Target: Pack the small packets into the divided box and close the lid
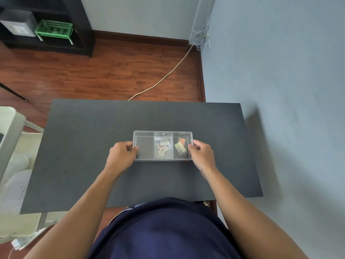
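A clear plastic divided box (144, 134) with three compartments lies flat in the middle of the dark table (89, 146). Its clear lid appears to lie over the top. The left compartment holds nothing I can see. Pale packets (163, 148) fill the middle compartment. A yellow-green packet (180, 148) and an orange one (182, 140) lie in the right compartment. My left hand (122, 153) grips the box's left end, thumb on top. My right hand (201, 154) grips the right end in the same way.
A white chair (13, 146) stands at the table's left side. The wall runs along the right edge of the table. A white cable (168, 73) crosses the wooden floor beyond the far edge. A black shelf with a green basket (54, 28) stands far left.
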